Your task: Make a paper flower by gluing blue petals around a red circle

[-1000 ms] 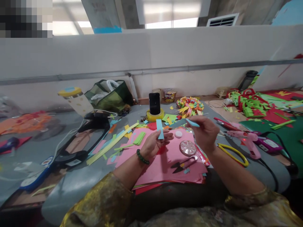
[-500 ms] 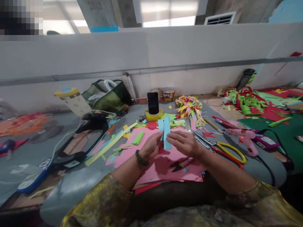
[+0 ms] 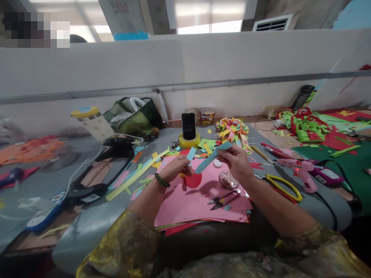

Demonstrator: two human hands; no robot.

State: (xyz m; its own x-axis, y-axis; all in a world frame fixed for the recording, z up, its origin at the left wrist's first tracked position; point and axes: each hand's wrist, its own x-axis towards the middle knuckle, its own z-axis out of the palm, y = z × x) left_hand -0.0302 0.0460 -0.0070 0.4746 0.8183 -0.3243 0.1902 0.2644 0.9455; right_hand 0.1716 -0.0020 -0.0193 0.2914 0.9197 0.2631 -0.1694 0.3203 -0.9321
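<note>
A short light-blue paper strip (image 3: 190, 154) stands up from the pinched fingers of my left hand (image 3: 175, 170). Between thumb and fingers my right hand (image 3: 238, 162) holds a longer light-blue paper strip (image 3: 206, 161), slanting down to the left. The two strips are apart. Beneath them, a red paper circle (image 3: 193, 180) lies on a stack of pink paper sheets (image 3: 185, 206). On the same sheets, below my right hand, are a small clear round container (image 3: 228, 180), a white lid (image 3: 217, 163) and dark thread snips (image 3: 222, 200).
Scissors with yellow and red handles (image 3: 285, 187) and a pink glue gun (image 3: 301, 168) lie to the right. A phone (image 3: 188, 126) stands in a yellow holder behind the sheets, near a colourful paper ornament (image 3: 232, 129). Paper scraps and a yellow strip (image 3: 136, 175) are to the left.
My hands have moved apart, the right one up and to the right. The blue strips that were together are now separate, one in each hand. The red circle and clear container are now uncovered.
</note>
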